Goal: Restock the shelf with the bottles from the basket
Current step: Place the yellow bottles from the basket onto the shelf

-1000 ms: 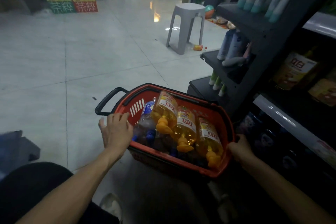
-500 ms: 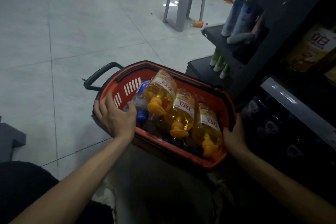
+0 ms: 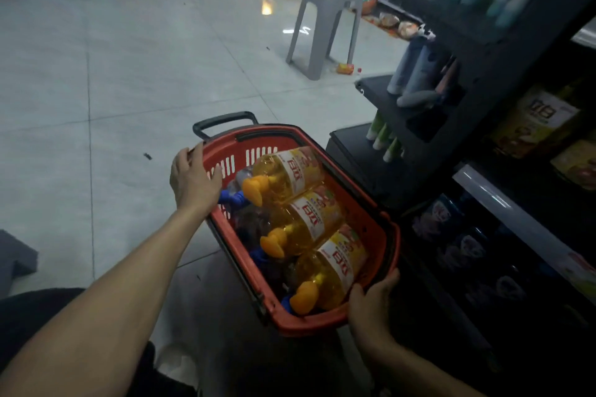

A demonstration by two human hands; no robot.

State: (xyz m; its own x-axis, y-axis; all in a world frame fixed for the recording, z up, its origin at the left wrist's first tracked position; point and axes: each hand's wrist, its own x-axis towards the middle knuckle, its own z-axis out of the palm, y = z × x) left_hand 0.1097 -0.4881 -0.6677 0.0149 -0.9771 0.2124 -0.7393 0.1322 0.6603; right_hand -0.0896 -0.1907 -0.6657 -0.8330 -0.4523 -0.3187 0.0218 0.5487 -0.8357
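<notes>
Two hands (image 3: 193,180) (image 3: 371,306) gripping basket (image 3: 380,235), three oil bottles (image 3: 306,219)

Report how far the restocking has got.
Done: nothing shelved; three yellow bottles lie in the red basket. In hand: left hand and right hand grip its rim beside the shelf. Left: every bottle.

A grey plastic stool (image 3: 325,22) stands on pale tiled floor (image 3: 129,74) (glossy).

Red plastic basket (image 3: 375,229), clear glossy plastic bottles (image 3: 303,219), glossy tiled floor (image 3: 129,74)
</notes>
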